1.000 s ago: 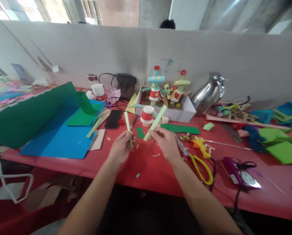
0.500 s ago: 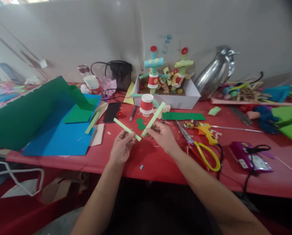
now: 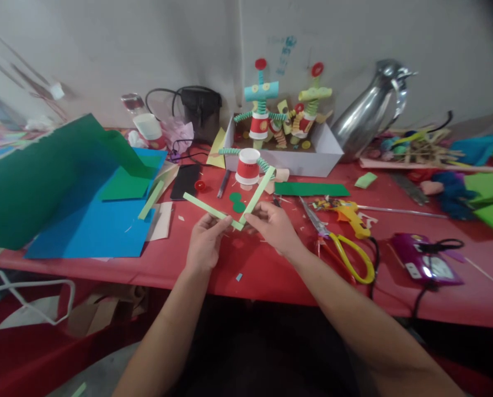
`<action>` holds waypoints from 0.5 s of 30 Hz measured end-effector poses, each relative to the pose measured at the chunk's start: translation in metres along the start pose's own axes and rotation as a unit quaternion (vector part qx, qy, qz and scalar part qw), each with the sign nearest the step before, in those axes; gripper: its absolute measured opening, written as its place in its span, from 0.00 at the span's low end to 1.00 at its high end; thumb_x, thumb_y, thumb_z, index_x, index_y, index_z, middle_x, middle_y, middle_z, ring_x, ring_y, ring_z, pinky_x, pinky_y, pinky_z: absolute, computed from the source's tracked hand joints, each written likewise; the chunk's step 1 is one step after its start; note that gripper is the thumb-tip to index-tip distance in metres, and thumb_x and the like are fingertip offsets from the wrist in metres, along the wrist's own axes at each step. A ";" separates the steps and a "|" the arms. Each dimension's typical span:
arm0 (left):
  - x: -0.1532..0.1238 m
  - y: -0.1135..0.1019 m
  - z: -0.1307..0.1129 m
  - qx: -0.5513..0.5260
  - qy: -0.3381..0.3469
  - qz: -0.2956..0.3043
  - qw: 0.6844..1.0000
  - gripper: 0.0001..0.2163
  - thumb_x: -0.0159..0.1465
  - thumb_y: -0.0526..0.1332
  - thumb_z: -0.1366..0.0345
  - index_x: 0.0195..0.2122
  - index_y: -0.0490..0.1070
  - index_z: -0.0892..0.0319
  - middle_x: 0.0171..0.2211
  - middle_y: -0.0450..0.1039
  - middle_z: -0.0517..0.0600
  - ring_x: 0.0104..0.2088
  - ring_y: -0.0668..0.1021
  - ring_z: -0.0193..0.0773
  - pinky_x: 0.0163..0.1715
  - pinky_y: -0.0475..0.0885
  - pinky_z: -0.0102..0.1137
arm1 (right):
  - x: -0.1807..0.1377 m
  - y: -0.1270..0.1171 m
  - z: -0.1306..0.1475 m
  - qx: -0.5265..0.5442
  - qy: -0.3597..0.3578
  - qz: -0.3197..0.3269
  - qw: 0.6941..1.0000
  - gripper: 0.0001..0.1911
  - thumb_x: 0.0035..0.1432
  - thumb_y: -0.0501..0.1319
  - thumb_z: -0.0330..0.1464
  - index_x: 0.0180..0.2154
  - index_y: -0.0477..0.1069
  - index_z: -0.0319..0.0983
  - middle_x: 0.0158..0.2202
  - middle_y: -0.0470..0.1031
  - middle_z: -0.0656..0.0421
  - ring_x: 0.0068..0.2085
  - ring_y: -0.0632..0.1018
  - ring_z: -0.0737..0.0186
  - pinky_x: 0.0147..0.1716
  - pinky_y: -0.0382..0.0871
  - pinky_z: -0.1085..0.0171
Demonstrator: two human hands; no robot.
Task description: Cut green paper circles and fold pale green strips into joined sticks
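Observation:
Over the red table my left hand (image 3: pixel 207 238) pinches a light green paper strip (image 3: pixel 203 205) that slants up to the left. A second light green paper strip (image 3: pixel 258 194) rises to the right, pinched in my right hand (image 3: pixel 273 226). The lower ends of the two strips meet in a V between my fingertips. Just behind them lie dark green paper circles (image 3: pixel 237 203). Beyond these stands a red and white paper cup (image 3: pixel 247 167) with folded green paper arms; the right-hand strip's tip overlaps one arm in view.
Yellow-handled scissors (image 3: pixel 339 248) and a yellow glue gun (image 3: pixel 352 218) lie to the right, near a dark green strip (image 3: pixel 312 189). A white box (image 3: pixel 288 164) holds paper-cup figures. Blue card (image 3: pixel 85 231) covers the left; a steel jug (image 3: pixel 370 110) stands behind.
The left strip's lower end has come against the right strip's lower end, making a V. Both hands keep their pinch. The view has shifted slightly.

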State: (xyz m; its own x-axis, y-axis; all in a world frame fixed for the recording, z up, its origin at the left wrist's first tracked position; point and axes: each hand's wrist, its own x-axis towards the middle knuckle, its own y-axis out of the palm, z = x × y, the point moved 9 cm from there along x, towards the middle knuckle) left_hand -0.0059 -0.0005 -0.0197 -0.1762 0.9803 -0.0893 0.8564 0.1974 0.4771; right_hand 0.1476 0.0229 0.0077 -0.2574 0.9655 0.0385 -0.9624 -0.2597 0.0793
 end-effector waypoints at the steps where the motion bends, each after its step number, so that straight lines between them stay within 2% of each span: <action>1: 0.000 0.000 0.000 0.005 0.001 0.001 1.000 0.12 0.49 0.75 0.67 0.33 0.77 0.60 0.30 0.78 0.47 0.29 0.78 0.30 0.34 0.73 0.26 | 0.000 0.000 0.000 0.006 0.000 -0.001 1.000 0.09 0.54 0.66 0.37 0.32 0.70 0.40 0.31 0.78 0.60 0.30 0.80 0.63 0.29 0.77 0.64; 9: -0.001 0.000 0.001 0.027 0.014 -0.004 1.000 0.11 0.50 0.75 0.67 0.33 0.77 0.60 0.29 0.77 0.46 0.28 0.76 0.29 0.31 0.71 0.26 | 0.001 -0.002 -0.004 0.016 0.021 -0.016 1.000 0.13 0.50 0.69 0.41 0.32 0.72 0.40 0.30 0.78 0.60 0.30 0.79 0.64 0.30 0.78 0.64; 15: -0.003 -0.001 0.001 0.044 0.034 -0.022 0.998 0.12 0.50 0.75 0.65 0.34 0.78 0.59 0.30 0.78 0.47 0.30 0.78 0.32 0.33 0.72 0.28 | 0.000 -0.003 -0.005 0.029 0.028 -0.024 0.999 0.13 0.49 0.70 0.41 0.31 0.72 0.40 0.29 0.78 0.60 0.30 0.79 0.64 0.28 0.78 0.64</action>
State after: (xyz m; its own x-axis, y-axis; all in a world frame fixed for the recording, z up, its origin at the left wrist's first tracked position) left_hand -0.0062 -0.0032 -0.0205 -0.2450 0.9683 -0.0477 0.8856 0.2436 0.3954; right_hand 0.1497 0.0242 0.0021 -0.2164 0.9760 -0.0234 -0.9678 -0.2113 0.1366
